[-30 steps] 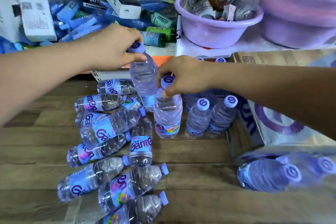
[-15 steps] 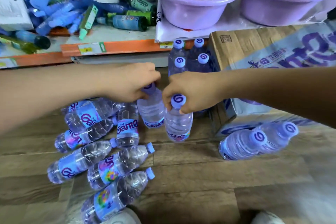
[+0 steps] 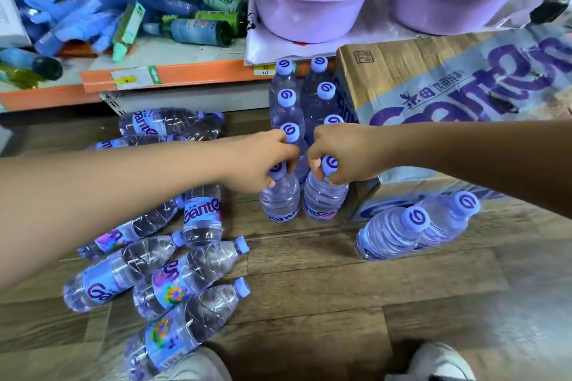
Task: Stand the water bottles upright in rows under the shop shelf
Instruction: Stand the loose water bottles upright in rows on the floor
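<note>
Clear water bottles with purple caps and purple-lettered labels cover the wooden floor. My left hand (image 3: 263, 164) is shut on the cap of an upright bottle (image 3: 280, 199). My right hand (image 3: 342, 153) is shut on the cap of a second upright bottle (image 3: 323, 199) right beside it. Both stand at the front of two rows of upright bottles (image 3: 286, 105) that run back under the orange-edged shelf (image 3: 173, 76). Several bottles (image 3: 173, 288) lie flat in a heap at the left. Two more upright bottles (image 3: 411, 232) stand at the right.
A cardboard water carton (image 3: 433, 93) lies right of the rows, touching them. The shelf holds two lilac basins (image 3: 309, 6), boxes and scattered blue and green bottles (image 3: 198, 31). My white shoes (image 3: 442, 362) show at the bottom edge.
Both hands carried their bottles down to the floor and set them at the front of the two rows. The camera tilted down, so the shelf moved up in view.
</note>
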A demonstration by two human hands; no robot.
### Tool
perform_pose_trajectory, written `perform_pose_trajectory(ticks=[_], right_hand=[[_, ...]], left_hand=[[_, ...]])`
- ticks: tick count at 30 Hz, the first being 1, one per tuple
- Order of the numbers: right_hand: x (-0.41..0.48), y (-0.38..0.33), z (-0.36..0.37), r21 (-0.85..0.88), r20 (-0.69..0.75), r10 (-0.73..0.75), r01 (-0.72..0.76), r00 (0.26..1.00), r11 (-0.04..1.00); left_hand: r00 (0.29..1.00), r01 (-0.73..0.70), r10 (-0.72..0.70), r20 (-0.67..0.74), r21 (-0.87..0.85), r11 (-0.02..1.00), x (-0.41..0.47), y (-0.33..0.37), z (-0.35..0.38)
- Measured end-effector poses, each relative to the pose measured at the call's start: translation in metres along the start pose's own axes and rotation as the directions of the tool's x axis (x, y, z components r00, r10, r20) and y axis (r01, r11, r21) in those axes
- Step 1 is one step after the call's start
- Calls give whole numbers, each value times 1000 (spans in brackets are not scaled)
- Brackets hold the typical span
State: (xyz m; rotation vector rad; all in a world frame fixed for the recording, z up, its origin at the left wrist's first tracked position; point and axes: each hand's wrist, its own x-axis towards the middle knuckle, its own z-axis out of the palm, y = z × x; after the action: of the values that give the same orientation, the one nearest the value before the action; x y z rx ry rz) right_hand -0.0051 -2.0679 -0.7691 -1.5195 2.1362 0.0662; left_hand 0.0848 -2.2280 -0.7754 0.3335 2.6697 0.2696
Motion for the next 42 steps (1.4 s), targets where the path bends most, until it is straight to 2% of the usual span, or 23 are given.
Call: perform_pose_trajectory(ticks=[7, 11, 15, 20, 27, 35, 40, 42], right_hand=[[-4, 12, 2, 3, -3, 80, -80, 997, 997], [-5, 14, 6, 14, 1, 73, -73, 997, 997], [-5, 16, 8, 19, 10, 73, -73, 997, 997], [-2, 18, 11, 27, 6, 77, -77, 997, 997], [6, 21, 18, 3, 10, 83, -83, 996, 997], [9, 23, 23, 9, -21, 119, -119, 993, 993], [7, 23, 14, -100, -29, 113, -116, 993, 988], [9, 21, 6, -143, -44, 103, -108, 994, 984]], left_hand=[[998, 53, -53, 24, -5, 999, 17, 3, 4], [992, 82, -86, 90, 40, 996, 26, 12, 4], [991, 83, -88, 96, 53, 995, 29, 15, 7], [995, 83, -84, 50, 15, 996, 31, 18, 12], [995, 84, -90, 44, 118, 989, 32, 17, 16], [996, 90, -89, -15, 126, 988, 27, 16, 23], [998, -6, -3, 57, 173, 985, 33, 9, 7], [998, -41, 33, 45, 185, 982, 37, 6, -8]])
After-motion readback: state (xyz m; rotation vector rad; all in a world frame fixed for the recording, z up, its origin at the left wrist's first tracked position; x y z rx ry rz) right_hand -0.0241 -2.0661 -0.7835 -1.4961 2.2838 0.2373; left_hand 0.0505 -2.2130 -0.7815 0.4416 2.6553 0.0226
